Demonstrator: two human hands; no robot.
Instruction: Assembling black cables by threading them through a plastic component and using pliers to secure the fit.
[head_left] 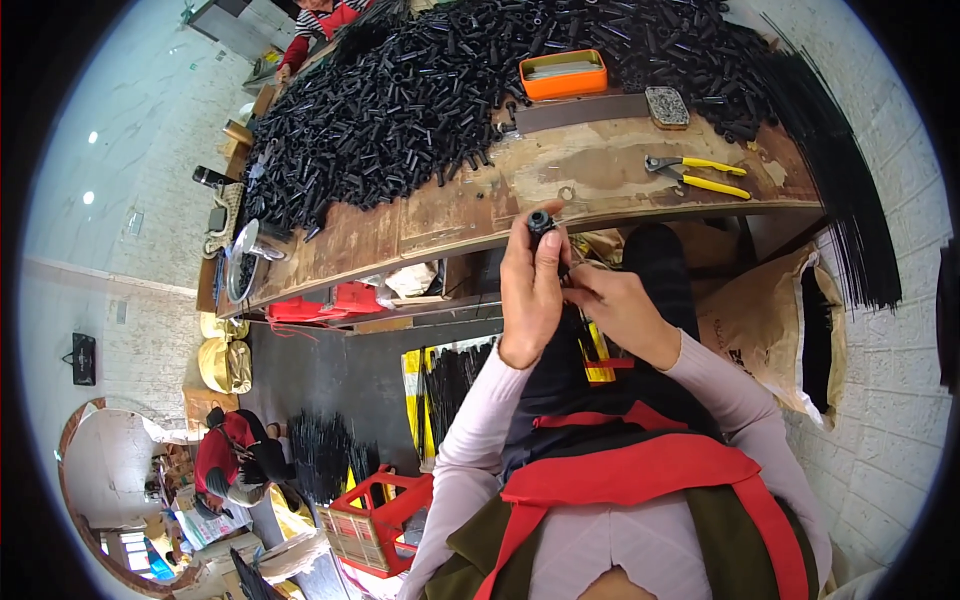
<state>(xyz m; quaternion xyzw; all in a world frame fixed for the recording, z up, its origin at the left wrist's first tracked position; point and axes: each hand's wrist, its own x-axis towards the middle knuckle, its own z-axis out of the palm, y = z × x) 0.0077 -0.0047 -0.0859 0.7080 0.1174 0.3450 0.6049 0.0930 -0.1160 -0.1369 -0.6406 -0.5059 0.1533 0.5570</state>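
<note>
My left hand [528, 290] is closed around a short black tubular part [540, 222], its round hollow end facing up between thumb and fingers. Just below and to the right, my right hand [628, 308] has its thumb and fingers pinched together close to the left palm. What lies in that pinch is too small and covered to make out. Both hands are in front of the wooden table's [440, 225] near edge, above my lap. Across the tabletop spreads a large heap of similar black tubular parts [400, 110].
Yellow-handled pliers [700, 175], an orange tin [563, 75], a flat dark strip [582, 112] and a speckled block [667, 107] lie on the table. Long black rods [850, 200] hang over its right end. A sack [765, 330] stands right; a red stool [375, 520] is lower left. Two people work nearby.
</note>
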